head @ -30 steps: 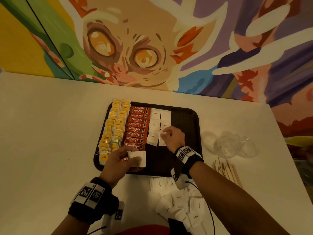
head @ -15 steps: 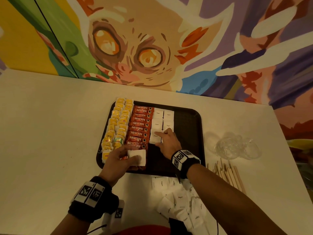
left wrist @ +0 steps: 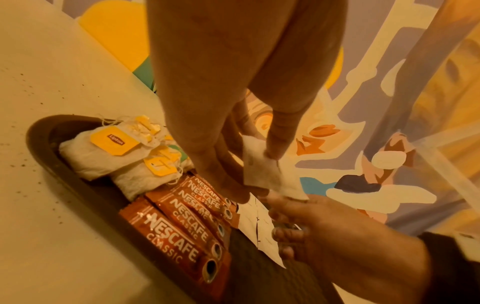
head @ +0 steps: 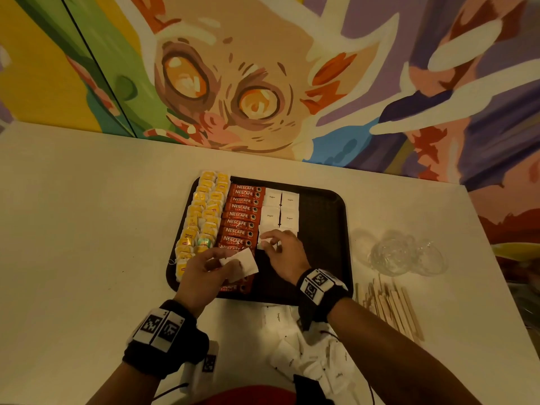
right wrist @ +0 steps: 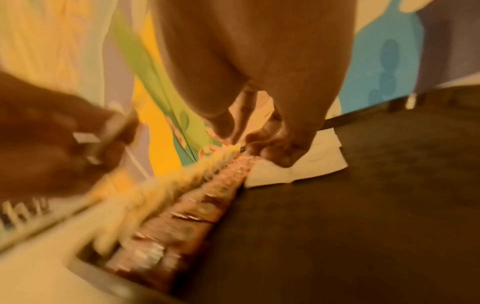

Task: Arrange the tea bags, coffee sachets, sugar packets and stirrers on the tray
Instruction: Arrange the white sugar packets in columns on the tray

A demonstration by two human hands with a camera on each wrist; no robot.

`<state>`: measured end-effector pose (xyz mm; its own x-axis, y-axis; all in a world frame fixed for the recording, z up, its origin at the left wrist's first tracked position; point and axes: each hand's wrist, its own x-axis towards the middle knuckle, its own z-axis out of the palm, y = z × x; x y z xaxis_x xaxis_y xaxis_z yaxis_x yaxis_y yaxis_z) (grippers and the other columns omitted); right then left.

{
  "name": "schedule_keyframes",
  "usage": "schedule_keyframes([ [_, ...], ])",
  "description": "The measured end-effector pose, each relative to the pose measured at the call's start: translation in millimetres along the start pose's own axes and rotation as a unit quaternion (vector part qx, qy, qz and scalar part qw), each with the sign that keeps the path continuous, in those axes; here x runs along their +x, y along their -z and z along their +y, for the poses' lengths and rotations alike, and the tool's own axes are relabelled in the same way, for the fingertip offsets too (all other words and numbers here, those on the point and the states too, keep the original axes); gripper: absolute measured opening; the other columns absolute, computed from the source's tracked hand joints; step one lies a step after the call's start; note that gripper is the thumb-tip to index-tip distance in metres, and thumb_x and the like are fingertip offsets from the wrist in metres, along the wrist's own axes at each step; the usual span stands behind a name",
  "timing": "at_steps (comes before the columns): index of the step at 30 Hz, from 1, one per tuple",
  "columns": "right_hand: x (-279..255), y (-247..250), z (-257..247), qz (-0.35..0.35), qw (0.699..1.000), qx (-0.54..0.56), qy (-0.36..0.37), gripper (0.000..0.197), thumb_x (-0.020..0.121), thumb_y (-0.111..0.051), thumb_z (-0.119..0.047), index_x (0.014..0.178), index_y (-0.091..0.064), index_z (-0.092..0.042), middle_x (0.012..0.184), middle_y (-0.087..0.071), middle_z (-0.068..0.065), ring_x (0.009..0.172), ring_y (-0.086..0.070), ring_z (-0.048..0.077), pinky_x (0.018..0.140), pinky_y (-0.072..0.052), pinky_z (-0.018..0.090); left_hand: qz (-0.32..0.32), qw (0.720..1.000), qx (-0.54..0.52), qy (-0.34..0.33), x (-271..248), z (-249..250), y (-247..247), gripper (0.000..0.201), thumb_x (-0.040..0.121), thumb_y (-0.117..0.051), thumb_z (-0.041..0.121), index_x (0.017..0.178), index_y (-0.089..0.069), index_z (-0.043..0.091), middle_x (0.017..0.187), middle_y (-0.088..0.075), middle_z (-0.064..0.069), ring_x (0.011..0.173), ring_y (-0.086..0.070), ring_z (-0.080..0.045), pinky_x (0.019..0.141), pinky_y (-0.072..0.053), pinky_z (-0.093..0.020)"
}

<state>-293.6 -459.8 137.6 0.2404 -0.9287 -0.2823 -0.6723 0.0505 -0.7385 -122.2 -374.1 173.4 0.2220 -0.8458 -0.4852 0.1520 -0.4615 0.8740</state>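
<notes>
Painted in loud colours, a mural of a wide-eyed creature (head: 233, 92) backs the pale, matte tabletop (head: 87, 229) on which a dark rectangular plastic tray with rounded corners (head: 327, 229) sits. Two columns of soft, gauzy yellow-tagged tea bags (head: 204, 217) fill its left edge, a neat column of glossy red foil coffee sachets (head: 242, 214) lies beside them, and flat white paper sugar packets (head: 280, 207) form two short columns next. The sugar step looks to be in hand: the right hand (head: 285, 255) presses fingertips down on the nearest laid packet, fingers bent but pinching nothing plainly, while the left hand (head: 201, 276) pinches a spare white sugar packet (head: 242, 264) between thumb and fingers, held just above the sachets' near end. Next, that packet probably wants handing across and laying flush below the row, edges squared. A loose heap of more sugar packets (head: 306, 355) waits off the tray's near edge, and thin wooden stirrers (head: 391, 308) lie on the table to its right, near crumpled clear plastic (head: 400, 252).
</notes>
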Motion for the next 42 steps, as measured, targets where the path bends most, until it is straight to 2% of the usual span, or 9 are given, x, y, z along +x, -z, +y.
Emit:
schedule_keyframes([
  [5, -36, -1, -20, -0.096, 0.966, 0.237, -0.04, 0.022, 0.098, -0.054, -0.035, 0.109, -0.063, -0.019, 0.101, -0.067, 0.0, 0.075, -0.063, 0.01, 0.067, -0.056, 0.024, 0.03, 0.999, -0.038, -0.008, -1, -1, -6, 0.011, 0.092, -0.061, 0.008, 0.101, -0.066, 0.007, 0.104, -0.067, -0.004, 0.097, -0.065, -0.019, 0.064, -0.057, -0.027],
  [11, -54, 1, -21, -0.046, 0.968, 0.248, -0.013, 0.014, 0.095, -0.063, -0.018, 0.107, -0.068, -0.016, 0.107, -0.068, -0.002, 0.07, -0.064, 0.004, 0.063, -0.053, 0.018, 0.018, 1.0, -0.008, -0.015, -6, -8, -8, 0.007, 0.086, -0.068, 0.01, 0.093, -0.068, 0.007, 0.098, -0.071, -0.003, 0.096, -0.066, -0.019, 0.08, -0.056, -0.037],
  [14, -57, 3, -18, -0.046, 0.973, 0.224, -0.003, 0.019, 0.096, -0.061, -0.019, 0.113, -0.068, -0.012, 0.111, -0.067, 0.001, 0.073, -0.06, 0.005, 0.062, -0.051, 0.016, -0.006, 0.997, 0.057, -0.051, -10, -9, -5, 0.005, 0.085, -0.07, 0.013, 0.089, -0.071, 0.016, 0.09, -0.072, 0.004, 0.092, -0.066, -0.012, 0.079, -0.055, -0.03],
  [16, -60, 3, -17, -0.044, 0.972, 0.231, 0.011, 0.018, 0.096, -0.061, -0.017, 0.111, -0.069, -0.013, 0.111, -0.068, 0.003, 0.074, -0.059, 0.006, 0.062, -0.051, 0.017, -0.024, 0.997, 0.051, -0.046, -15, -7, -6, 0.011, 0.085, -0.07, 0.012, 0.089, -0.074, 0.022, 0.088, -0.073, 0.007, 0.091, -0.067, -0.011, 0.079, -0.056, -0.029],
  [19, -66, 1, -16, -0.045, 0.962, 0.271, 0.001, 0.018, 0.094, -0.063, -0.016, 0.111, -0.067, -0.013, 0.109, -0.068, 0.007, 0.074, -0.063, 0.009, 0.066, -0.055, 0.023, -0.033, 0.999, -0.009, -0.007, -18, -7, -6, 0.013, 0.083, -0.07, 0.007, 0.094, -0.076, 0.012, 0.095, -0.075, 0.0, 0.096, -0.068, -0.018, 0.084, -0.057, -0.038],
  [25, -78, -6, -10, -0.09, 0.937, 0.333, -0.047, 0.022, 0.089, -0.069, -0.011, 0.111, -0.064, -0.013, 0.116, -0.069, 0.006, 0.102, -0.069, 0.021, 0.079, -0.06, 0.035, -0.023, 0.996, -0.08, 0.033, -28, -14, -8, 0.014, 0.084, -0.067, 0.004, 0.098, -0.073, 0.003, 0.102, -0.072, -0.009, 0.096, -0.068, -0.028, 0.081, -0.058, -0.045],
  [29, -75, -6, -5, -0.07, 0.936, 0.339, -0.063, 0.016, 0.089, -0.068, -0.006, 0.102, -0.068, -0.015, 0.11, -0.072, 0.002, 0.1, -0.07, 0.018, 0.076, -0.059, 0.029, -0.001, 0.996, -0.066, 0.052, -34, -18, -8, 0.011, 0.088, -0.065, 0.01, 0.095, -0.071, 0.004, 0.099, -0.069, -0.011, 0.084, -0.065, -0.027, 0.066, -0.056, -0.035],
  [37, -35, -8, 22, 0.047, 0.951, 0.239, -0.19, 0.034, 0.087, -0.072, -0.011, 0.119, -0.064, -0.006, 0.115, -0.068, 0.005, 0.081, -0.072, 0.019, 0.08, -0.061, 0.037, 0.005, 0.998, -0.011, 0.06, -45, -24, 1, 0.011, 0.089, -0.066, 0.019, 0.092, -0.068, 0.008, 0.092, -0.068, -0.009, 0.076, -0.061, -0.022, 0.064, -0.053, -0.033],
  [42, -17, -10, 20, 0.044, 0.951, 0.192, -0.238, 0.035, 0.087, -0.071, -0.009, 0.121, -0.063, -0.008, 0.123, -0.064, 0.011, 0.082, -0.072, 0.021, 0.083, -0.06, 0.037, 0.006, 0.998, 0.001, 0.067, -51, -28, 8, 0.013, 0.09, -0.064, 0.018, 0.093, -0.068, 0.006, 0.092, -0.069, -0.011, 0.077, -0.061, -0.024, 0.065, -0.052, -0.033],
])
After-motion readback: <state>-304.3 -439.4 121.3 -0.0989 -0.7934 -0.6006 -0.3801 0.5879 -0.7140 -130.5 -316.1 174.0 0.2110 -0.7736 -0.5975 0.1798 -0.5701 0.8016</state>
